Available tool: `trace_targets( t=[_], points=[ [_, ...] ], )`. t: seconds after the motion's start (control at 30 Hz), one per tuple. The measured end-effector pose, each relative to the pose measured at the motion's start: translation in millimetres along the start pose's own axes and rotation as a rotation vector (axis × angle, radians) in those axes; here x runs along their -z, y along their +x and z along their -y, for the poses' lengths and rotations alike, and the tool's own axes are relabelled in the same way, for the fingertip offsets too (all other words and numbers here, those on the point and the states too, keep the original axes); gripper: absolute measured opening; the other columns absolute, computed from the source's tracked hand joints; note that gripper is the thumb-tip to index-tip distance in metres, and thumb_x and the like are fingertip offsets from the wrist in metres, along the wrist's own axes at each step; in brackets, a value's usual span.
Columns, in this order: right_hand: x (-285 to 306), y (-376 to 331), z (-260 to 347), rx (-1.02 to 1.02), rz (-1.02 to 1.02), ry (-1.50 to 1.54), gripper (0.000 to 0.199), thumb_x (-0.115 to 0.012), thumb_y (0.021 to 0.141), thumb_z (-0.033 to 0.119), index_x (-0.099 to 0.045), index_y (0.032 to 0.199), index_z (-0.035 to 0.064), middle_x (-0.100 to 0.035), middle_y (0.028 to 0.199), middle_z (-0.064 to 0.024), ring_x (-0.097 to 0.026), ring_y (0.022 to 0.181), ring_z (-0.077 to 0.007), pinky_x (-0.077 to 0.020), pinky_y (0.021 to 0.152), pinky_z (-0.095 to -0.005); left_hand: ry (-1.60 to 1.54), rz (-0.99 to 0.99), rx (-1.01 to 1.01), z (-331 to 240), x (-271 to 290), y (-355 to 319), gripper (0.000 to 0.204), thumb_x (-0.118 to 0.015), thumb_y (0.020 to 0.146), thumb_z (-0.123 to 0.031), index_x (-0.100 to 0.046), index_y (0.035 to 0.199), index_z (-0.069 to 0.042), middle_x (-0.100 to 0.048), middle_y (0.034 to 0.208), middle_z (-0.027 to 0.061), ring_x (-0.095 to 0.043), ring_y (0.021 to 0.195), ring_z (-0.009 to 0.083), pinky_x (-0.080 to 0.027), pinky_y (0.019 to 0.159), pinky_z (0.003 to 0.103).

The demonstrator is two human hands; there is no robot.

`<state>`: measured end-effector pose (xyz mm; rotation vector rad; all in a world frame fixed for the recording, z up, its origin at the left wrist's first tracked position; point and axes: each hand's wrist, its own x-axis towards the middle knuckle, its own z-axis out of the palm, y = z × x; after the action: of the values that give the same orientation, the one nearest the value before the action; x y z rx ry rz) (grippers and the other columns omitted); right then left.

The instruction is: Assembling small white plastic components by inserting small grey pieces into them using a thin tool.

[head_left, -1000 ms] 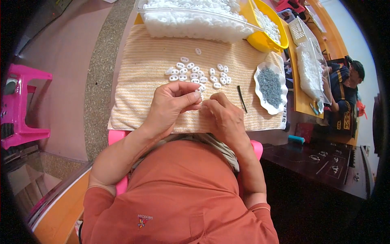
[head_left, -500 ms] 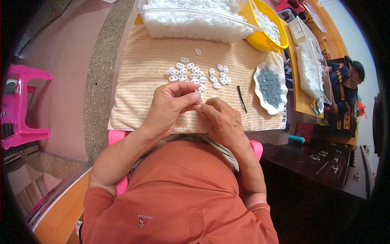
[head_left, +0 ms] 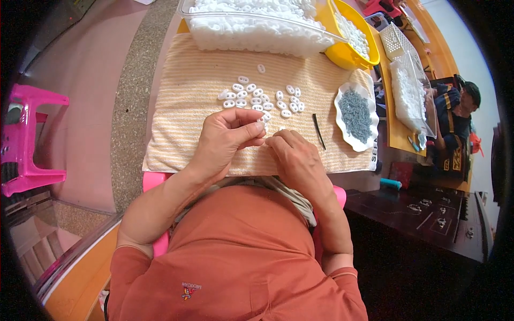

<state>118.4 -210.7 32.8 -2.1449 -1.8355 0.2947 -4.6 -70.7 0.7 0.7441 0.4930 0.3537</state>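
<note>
My left hand [head_left: 234,128] is closed in a pinch over the near part of the towel. A bit of a small white plastic piece shows at its thumb and fingertip, mostly hidden. Close beside it, my right hand [head_left: 292,152] has its fingers curled together, their tips near the left fingertips; whatever they hold is too small to make out. Just beyond the hands lie several white two-holed oval pieces [head_left: 257,92], with another group [head_left: 294,99] to their right. A thin black stick [head_left: 319,131] rests on the striped towel [head_left: 182,107] right of my right hand.
A scalloped white dish [head_left: 369,136] of small grey parts sits at the right. At the back stand a clear bin [head_left: 257,40] of white pieces and a yellow basket [head_left: 342,56]. Pink stool [head_left: 32,139] at left; another person [head_left: 455,109] at far right.
My right hand has shifted slightly to the right, and its fingertips have drawn a little away from the left ones. My left hand stays almost where it was.
</note>
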Motion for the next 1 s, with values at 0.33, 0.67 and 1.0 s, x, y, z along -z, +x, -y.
trace_targets(
  t=[0.33, 0.67, 1.0],
  points=[
    [-1, -2, 3, -0.008, 0.002, -0.020, 0.032, -0.061, 0.071, 0.005, -0.058, 0.103, 0.0030, -0.056, 0.090, -0.0120, -0.057, 0.087, -0.0296, -0.0490, 0.075, -0.0390, 0.011, -0.001, -0.007, 0, 0, 0, 0.017, -0.066, 0.087, -0.006, -0.064, 0.102, 0.000, -0.067, 0.087, 0.0067, -0.065, 0.075, 0.0123, -0.057, 0.072, 0.025],
    [-5, -9, -17, -0.166, -0.231, 0.515, 0.031, -0.070, 0.078, -0.002, -0.062, 0.108, 0.0008, -0.059, 0.081, -0.0067, -0.057, 0.071, -0.0125, -0.0467, 0.064, -0.0249, 0.026, -0.029, 0.001, 0, -2, 0, 0.015, -0.064, 0.087, -0.003, -0.063, 0.102, 0.000, -0.067, 0.087, 0.0080, -0.066, 0.077, 0.0134, -0.058, 0.072, 0.027],
    [-16, -16, -31, -0.297, -0.240, 0.888, 0.029, -0.067, 0.086, 0.001, -0.062, 0.115, -0.0035, -0.060, 0.086, -0.0006, -0.054, 0.071, -0.0047, -0.0446, 0.061, -0.0185, 0.038, 0.008, 0.085, 4, -7, -2, 0.020, -0.065, 0.086, -0.002, -0.061, 0.104, 0.005, -0.066, 0.089, 0.0096, -0.065, 0.079, 0.0139, -0.056, 0.073, 0.026]
  ],
)
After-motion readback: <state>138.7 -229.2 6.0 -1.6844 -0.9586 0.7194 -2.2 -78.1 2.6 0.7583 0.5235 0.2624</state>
